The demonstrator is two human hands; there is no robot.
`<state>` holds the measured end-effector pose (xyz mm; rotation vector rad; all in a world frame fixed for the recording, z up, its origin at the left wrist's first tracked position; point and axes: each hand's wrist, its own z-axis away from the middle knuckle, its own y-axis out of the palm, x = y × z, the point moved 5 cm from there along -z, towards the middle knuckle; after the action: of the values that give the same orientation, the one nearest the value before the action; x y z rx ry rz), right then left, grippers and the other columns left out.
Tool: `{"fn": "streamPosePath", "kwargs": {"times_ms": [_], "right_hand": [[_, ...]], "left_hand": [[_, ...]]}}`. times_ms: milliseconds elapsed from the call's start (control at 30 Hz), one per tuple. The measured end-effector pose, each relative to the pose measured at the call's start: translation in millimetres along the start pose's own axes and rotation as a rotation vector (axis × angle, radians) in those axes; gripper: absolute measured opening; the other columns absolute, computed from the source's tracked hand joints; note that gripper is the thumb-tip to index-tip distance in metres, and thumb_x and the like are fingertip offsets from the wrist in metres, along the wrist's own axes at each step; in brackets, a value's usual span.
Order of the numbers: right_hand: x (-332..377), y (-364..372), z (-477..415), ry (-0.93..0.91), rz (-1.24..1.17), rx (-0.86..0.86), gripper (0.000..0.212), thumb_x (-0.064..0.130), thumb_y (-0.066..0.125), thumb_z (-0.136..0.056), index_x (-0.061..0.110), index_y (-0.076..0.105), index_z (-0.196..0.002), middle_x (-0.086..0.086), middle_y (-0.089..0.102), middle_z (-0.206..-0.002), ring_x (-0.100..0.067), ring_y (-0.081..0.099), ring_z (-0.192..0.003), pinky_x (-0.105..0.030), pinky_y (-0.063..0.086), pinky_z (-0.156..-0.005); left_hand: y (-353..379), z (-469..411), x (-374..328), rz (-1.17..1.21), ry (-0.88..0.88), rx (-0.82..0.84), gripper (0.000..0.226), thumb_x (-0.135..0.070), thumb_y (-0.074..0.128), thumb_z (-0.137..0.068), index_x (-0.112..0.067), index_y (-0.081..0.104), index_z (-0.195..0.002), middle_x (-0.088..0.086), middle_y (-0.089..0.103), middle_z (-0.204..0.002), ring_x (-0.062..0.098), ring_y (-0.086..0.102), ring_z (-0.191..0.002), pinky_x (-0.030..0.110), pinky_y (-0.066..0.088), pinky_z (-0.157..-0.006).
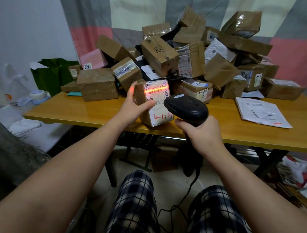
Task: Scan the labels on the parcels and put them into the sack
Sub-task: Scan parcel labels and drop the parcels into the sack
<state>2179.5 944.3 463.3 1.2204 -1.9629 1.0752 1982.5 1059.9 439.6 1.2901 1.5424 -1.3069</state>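
My left hand (134, 105) grips a small brown parcel (155, 102) by its left side, holding it upright at the table's front edge. Its white label faces me, with red handwriting near the bottom. My right hand (199, 133) holds a black corded barcode scanner (186, 108) just right of the parcel. A red scan line crosses the barcode at the top of the label and touches my left fingertip. A big heap of cardboard parcels (189, 56) covers the back of the table. A woven sack (10, 153) edge shows at the far left, partly out of view.
The wooden table (79, 112) has a flat white mailer (260, 112) at the right. A green bag (53, 72) and white plastic bags sit at the left. The scanner cable (186, 196) hangs down between my knees. Clutter lies on the floor at the right.
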Motion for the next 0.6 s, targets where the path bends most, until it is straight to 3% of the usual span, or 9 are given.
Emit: {"fn": "streamPosePath", "kwargs": {"times_ms": [100, 200, 300, 433, 600], "right_hand": [[-1, -2, 5, -0.004, -0.028, -0.025, 0.032, 0.015, 0.077, -0.079, 0.041, 0.058, -0.081, 0.017, 0.062, -0.075, 0.015, 0.059, -0.074, -0.003, 0.042, -0.060], [-6, -3, 10, 0.012, -0.033, -0.023, 0.024, 0.017, 0.076, -0.079, 0.036, 0.062, -0.076, 0.013, 0.061, -0.059, 0.002, 0.061, -0.061, -0.012, 0.045, -0.056], [-10, -4, 13, 0.036, -0.034, -0.019, 0.022, 0.016, 0.075, -0.079, 0.033, 0.063, -0.073, 0.016, 0.060, -0.052, -0.001, 0.059, -0.054, -0.017, 0.045, -0.054], [-11, -5, 14, 0.031, -0.028, -0.016, 0.023, 0.016, 0.075, -0.080, 0.034, 0.062, -0.074, 0.021, 0.062, -0.055, 0.001, 0.059, -0.055, -0.013, 0.044, -0.053], [-13, -5, 16, 0.045, -0.017, -0.019, 0.024, 0.017, 0.076, -0.080, 0.035, 0.061, -0.075, 0.021, 0.062, -0.055, 0.002, 0.060, -0.056, -0.011, 0.043, -0.053]], "left_hand": [[0, -1, 0, -0.008, 0.004, -0.007, 0.094, -0.026, 0.073, -0.082, -0.031, 0.009, -0.151, 0.004, 0.044, -0.144, 0.018, 0.040, -0.129, 0.035, 0.039, -0.099], [1, -1, 1, -0.008, 0.012, -0.009, 0.094, -0.027, 0.074, -0.082, -0.032, 0.010, -0.151, 0.002, 0.045, -0.143, 0.010, 0.041, -0.119, 0.030, 0.040, -0.093], [1, -2, 2, -0.001, 0.007, -0.012, 0.094, -0.028, 0.074, -0.081, -0.035, 0.010, -0.150, -0.001, 0.050, -0.135, 0.010, 0.043, -0.116, 0.035, 0.044, -0.096], [3, -3, 2, 0.013, -0.010, -0.005, 0.095, -0.026, 0.075, -0.081, -0.036, 0.010, -0.150, -0.002, 0.052, -0.128, 0.019, 0.047, -0.123, 0.048, 0.044, -0.103], [4, -4, 2, 0.004, 0.005, -0.013, 0.094, -0.025, 0.074, -0.081, -0.034, 0.011, -0.150, -0.001, 0.052, -0.131, 0.015, 0.047, -0.120, 0.045, 0.045, -0.102]]}}
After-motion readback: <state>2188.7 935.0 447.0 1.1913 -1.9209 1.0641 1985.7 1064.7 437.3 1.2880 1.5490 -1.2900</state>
